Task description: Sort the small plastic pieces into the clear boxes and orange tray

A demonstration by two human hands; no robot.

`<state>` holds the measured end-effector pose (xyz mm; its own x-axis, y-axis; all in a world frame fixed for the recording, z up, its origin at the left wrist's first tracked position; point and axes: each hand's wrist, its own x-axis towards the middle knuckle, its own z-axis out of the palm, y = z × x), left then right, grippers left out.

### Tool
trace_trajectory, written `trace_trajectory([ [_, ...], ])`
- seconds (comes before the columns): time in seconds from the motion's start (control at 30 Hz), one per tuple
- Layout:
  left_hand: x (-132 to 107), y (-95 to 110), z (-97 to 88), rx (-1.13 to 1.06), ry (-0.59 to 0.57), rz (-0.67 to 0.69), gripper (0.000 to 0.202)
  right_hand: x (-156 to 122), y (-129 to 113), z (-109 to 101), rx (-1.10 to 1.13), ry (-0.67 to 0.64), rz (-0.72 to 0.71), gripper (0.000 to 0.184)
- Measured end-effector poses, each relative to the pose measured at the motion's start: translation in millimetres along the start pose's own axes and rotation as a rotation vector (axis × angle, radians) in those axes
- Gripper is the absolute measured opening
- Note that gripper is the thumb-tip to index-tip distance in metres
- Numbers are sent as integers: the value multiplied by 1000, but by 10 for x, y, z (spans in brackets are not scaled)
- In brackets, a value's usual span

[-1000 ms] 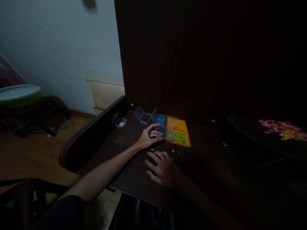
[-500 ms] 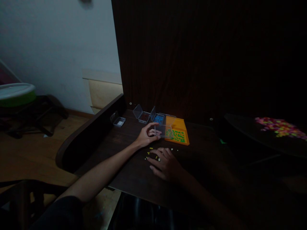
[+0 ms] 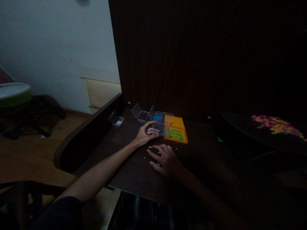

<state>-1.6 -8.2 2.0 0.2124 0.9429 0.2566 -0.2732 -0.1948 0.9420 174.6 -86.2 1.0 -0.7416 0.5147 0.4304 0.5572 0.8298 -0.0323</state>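
Note:
My left hand (image 3: 145,134) is closed on the edge of a clear plastic box (image 3: 162,129), holding it in front of the orange tray (image 3: 185,140) of small green pieces (image 3: 177,134). Whether the box has anything in it I cannot make out. Low over the dark table, my right hand (image 3: 165,159) has its fingers bent and apart among small loose pieces. Yellow pieces (image 3: 150,147) lie by its fingertips, with a few pale ones scattered around. What is under its palm is hidden.
Behind my left hand stand open clear boxes, one with blue pieces (image 3: 157,118) and one with dark red pieces (image 3: 144,116). A smaller open box (image 3: 118,121) sits near the table's raised left side (image 3: 88,127). Pink and yellow pieces (image 3: 275,124) lie far right.
My right hand has moved slightly up the table over the loose pieces, and some yellow and pale pieces have shifted. My left hand keeps its hold on the clear box.

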Motion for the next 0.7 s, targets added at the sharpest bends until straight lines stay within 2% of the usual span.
trace_trajectory([
  [0.2,2,3,-11,-13,12,0,68,-1,12,-71,3,-8,-37,35],
  [0.43,0,11,-12,-11,9,-26,70,-35,181,-165,52,95,22,16],
  [0.57,5,15,-15,0,7,-12,70,-69,206,-161,103,24,-20,14],
  [0.7,0,21,-6,1,12,-6,68,-61,169,-116,109,-11,-54,20],
])
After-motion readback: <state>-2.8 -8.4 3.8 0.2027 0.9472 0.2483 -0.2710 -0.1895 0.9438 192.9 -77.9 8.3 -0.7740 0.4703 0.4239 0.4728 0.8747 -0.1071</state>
